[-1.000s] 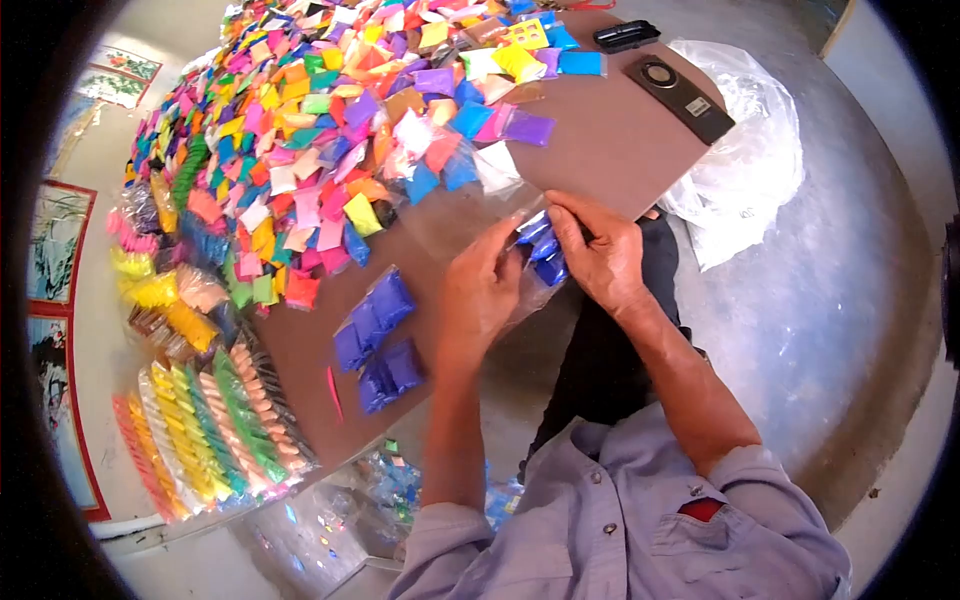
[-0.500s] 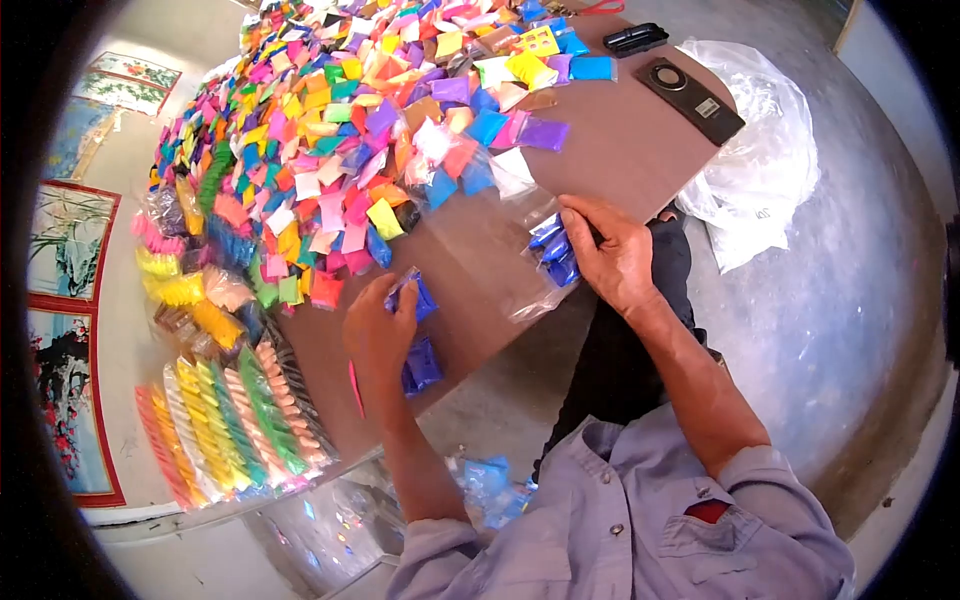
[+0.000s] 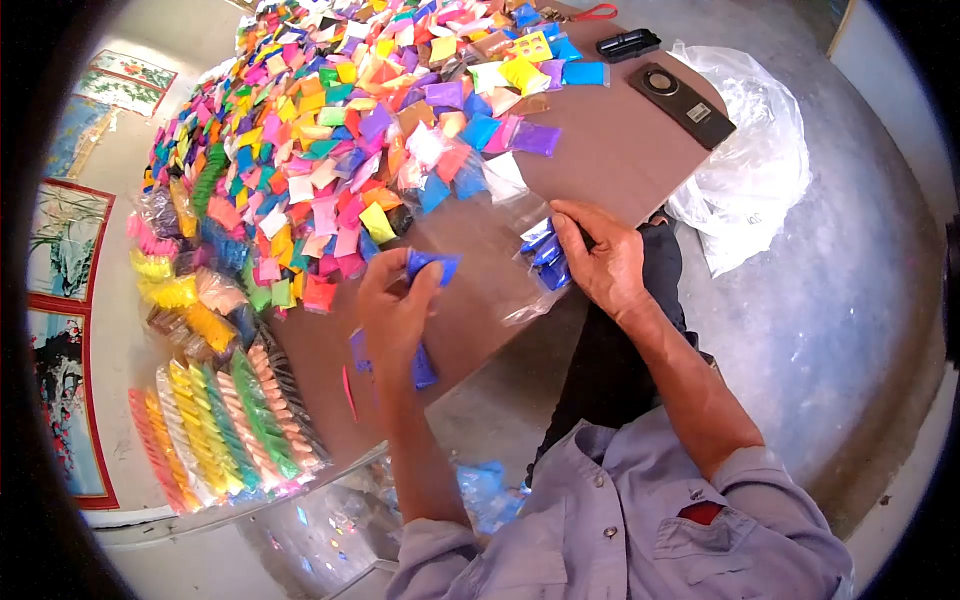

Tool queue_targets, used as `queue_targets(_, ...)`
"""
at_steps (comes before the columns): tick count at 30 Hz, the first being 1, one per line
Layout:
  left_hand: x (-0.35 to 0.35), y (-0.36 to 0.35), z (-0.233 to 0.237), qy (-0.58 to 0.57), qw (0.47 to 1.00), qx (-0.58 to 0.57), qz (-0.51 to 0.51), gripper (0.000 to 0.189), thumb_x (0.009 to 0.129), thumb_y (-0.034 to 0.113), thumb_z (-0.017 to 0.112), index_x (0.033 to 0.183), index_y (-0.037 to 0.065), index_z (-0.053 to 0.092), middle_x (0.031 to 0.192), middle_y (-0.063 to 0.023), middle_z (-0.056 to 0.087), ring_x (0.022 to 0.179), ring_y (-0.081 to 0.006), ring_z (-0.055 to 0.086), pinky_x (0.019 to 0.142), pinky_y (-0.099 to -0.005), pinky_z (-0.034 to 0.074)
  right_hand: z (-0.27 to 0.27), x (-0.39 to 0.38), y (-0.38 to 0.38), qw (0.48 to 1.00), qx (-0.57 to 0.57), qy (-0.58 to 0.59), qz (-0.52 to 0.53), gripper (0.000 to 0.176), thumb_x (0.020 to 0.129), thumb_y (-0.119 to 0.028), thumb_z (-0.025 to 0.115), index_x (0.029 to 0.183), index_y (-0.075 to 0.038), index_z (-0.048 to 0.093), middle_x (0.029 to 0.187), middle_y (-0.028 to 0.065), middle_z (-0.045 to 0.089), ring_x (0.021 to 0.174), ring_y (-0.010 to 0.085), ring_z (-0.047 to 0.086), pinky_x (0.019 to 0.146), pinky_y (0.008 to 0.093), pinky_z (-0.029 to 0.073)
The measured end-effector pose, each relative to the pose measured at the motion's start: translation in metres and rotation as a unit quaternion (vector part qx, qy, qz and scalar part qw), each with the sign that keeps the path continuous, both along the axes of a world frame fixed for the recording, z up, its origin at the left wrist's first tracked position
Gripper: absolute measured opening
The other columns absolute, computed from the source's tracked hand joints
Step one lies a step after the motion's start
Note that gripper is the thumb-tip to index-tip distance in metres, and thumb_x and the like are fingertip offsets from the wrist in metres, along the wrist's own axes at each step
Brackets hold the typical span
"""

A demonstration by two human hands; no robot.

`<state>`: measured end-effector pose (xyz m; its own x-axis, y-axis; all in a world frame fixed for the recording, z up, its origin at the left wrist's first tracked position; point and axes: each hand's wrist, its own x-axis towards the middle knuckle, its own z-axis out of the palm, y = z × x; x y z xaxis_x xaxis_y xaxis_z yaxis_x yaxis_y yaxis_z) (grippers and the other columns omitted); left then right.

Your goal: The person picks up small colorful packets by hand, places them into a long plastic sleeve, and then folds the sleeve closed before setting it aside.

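Between the thumb and fingers of my left hand point(image 3: 395, 305) is a small blue packet point(image 3: 432, 266), lifted over the table. My right hand point(image 3: 603, 262) grips the edge of a clear plastic bag point(image 3: 478, 232) that lies along the table toward the pile. Several dark blue packets point(image 3: 545, 254) sit inside the bag at its near end, beside my right fingers. Behind my left wrist, more blue packets point(image 3: 424, 368) rest on the table, partly hidden by the forearm.
A large heap of colourful packets point(image 3: 330, 180) covers the far left of the brown table point(image 3: 610, 140). Filled long bags of packets point(image 3: 215, 425) stand in rows at the near left. A dark phone-like object point(image 3: 685, 105), a black case point(image 3: 628, 43) and a white plastic bag point(image 3: 750, 170) are at right.
My left hand has picked a blue packet up off the table and moved slightly right and up toward the bag. My right hand keeps its grip on the bag. The view has shifted slightly.
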<state>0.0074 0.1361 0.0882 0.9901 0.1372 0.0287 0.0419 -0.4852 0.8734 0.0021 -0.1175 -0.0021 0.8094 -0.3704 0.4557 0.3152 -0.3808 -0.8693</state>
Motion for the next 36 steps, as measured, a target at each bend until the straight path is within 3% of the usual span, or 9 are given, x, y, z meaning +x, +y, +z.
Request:
queue_targets(4,0.018,-0.045,-0.03,-0.007,0.996,-0.09,-0.015,0.03,0.097,0.015,0.083,0.119,0.002,0.066,0.098,-0.0049,0.073,0.076,-0.01,0.071,0.059,-0.0248,0.056,0.003,-0.002,0.0,1.0,0.003,0.02,0.004,0.016,0.097,-0.013,0.078,0.111,-0.006,0.081,0.108,0.0154,0.081,0.098,0.0343,0.079,0.085,0.0386,0.061)
queue_targets(7,0.023,-0.068,-0.041,-0.048,0.994,-0.074,-0.057,0.031,0.099,0.015,0.082,0.119,0.001,0.064,0.101,-0.0064,0.073,0.081,-0.0116,0.072,0.062,-0.026,0.059,0.001,0.0,-0.001,1.0,0.005,0.005,0.003,0.016,0.097,-0.013,0.079,0.111,-0.006,0.081,0.108,0.0156,0.081,0.099,0.0343,0.079,0.085,0.039,0.061)
queue_targets(15,0.025,-0.065,-0.048,0.041,0.984,-0.146,-0.094,0.024,0.101,0.009,0.075,0.121,-0.002,0.067,0.106,-0.0112,0.074,0.09,-0.0132,0.072,0.071,-0.0313,0.062,0.003,0.0,-0.002,1.0,0.008,0.016,0.0,0.016,0.097,-0.011,0.078,0.111,-0.005,0.081,0.108,0.0164,0.08,0.099,0.0351,0.079,0.087,0.0394,0.061)
queue_targets(17,0.022,-0.058,-0.049,-0.08,0.986,0.05,-0.134,0.024,0.099,0.006,0.076,0.121,-0.001,0.071,0.108,-0.0121,0.075,0.09,-0.0141,0.073,0.075,-0.0319,0.061,0.002,0.001,-0.002,1.0,-0.002,0.007,-0.002,0.017,0.096,-0.012,0.078,0.111,-0.004,0.081,0.109,0.0164,0.081,0.099,0.0355,0.078,0.088,0.04,0.061)
queue_targets(20,0.021,-0.054,-0.045,-0.107,0.979,0.088,-0.147,0.025,0.097,0.004,0.076,0.121,0.001,0.075,0.107,-0.0131,0.076,0.088,-0.0172,0.073,0.078,-0.0313,0.06,0.006,0.0,-0.001,1.0,-0.024,0.011,0.003,0.019,0.096,-0.012,0.078,0.113,-0.004,0.08,0.112,0.017,0.08,0.101,0.0362,0.078,0.088,0.0405,0.061)
queue_targets(26,0.032,-0.062,-0.062,-0.082,0.979,-0.018,-0.184,0.026,0.097,0.0,0.075,0.123,0.0,0.076,0.108,-0.0125,0.076,0.089,-0.0168,0.073,0.079,-0.0293,0.059,-0.001,0.001,-0.004,0.999,-0.05,-0.011,0.019,0.025,0.096,-0.013,0.079,0.119,-0.004,0.079,0.116,0.0193,0.079,0.108,0.0377,0.077,0.093,0.0422,0.06)
queue_targets(29,0.031,-0.063,-0.057,-0.103,0.976,0.041,-0.189,0.027,0.096,-0.003,0.075,0.123,-0.001,0.076,0.109,-0.011,0.076,0.091,-0.0147,0.072,0.079,-0.0278,0.058,0.002,0.001,-0.005,0.998,-0.053,-0.015,0.025,0.026,0.095,-0.013,0.079,0.12,-0.004,0.079,0.117,0.0199,0.079,0.11,0.0381,0.076,0.095,0.0428,0.06)
queue_targets(32,0.03,-0.062,-0.063,-0.101,0.979,-0.024,-0.178,0.029,0.095,-0.004,0.075,0.124,0.0,0.076,0.11,-0.0103,0.076,0.091,-0.0147,0.072,0.079,-0.0275,0.057,-0.001,0.002,-0.005,0.997,-0.062,-0.019,0.03,0.027,0.095,-0.013,0.08,0.12,-0.003,0.079,0.118,0.0203,0.079,0.11,0.0382,0.076,0.095,0.043,0.06)
queue_targets(36,0.031,-0.065,-0.059,-0.103,0.977,0.006,-0.187,0.031,0.094,-0.004,0.075,0.125,0.0,0.076,0.111,-0.0107,0.075,0.091,-0.0149,0.072,0.08,-0.0278,0.058,-0.001,0.002,-0.005,0.997,-0.064,-0.008,0.036,0.027,0.096,-0.009,0.079,0.122,-0.001,0.079,0.12,0.0215,0.079,0.112,0.0356,0.077,0.099,0.0391,0.059)
